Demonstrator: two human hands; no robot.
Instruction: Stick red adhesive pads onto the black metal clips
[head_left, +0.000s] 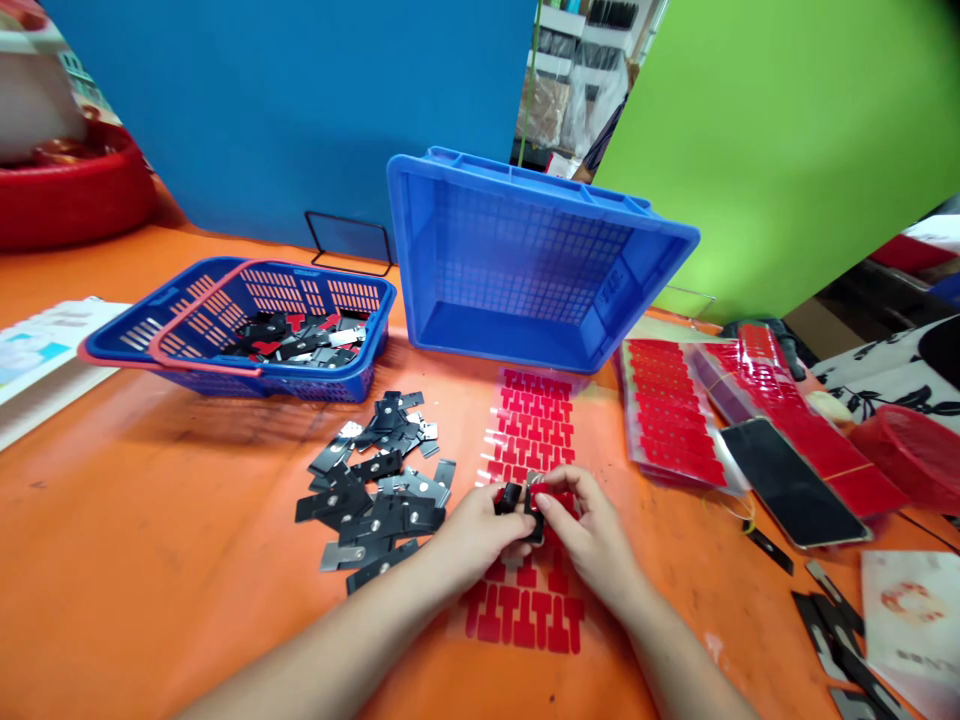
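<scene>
My left hand [469, 530] is closed around a small black metal plate [535, 528]; another dark piece [510, 497] shows by its fingers. With thumb and fingers pinched, my right hand [600, 540] holds a red sticker [541, 490] against the plate's upper end. The fingers partly cover both. Beneath my hands lies a clear sheet with rows of red T-shaped stickers [525, 618]. Left of it is a loose pile of black and silver metal plates [390, 515], several with a round metal spot.
Behind the pile stands a blue basket [330, 380] holding more plates, some with red on them. A blue crate [517, 335] lies tipped on its side at the back. To the right are stacked red sticker sheets [675, 415], a phone [795, 480] and loose dark metal strips [832, 630].
</scene>
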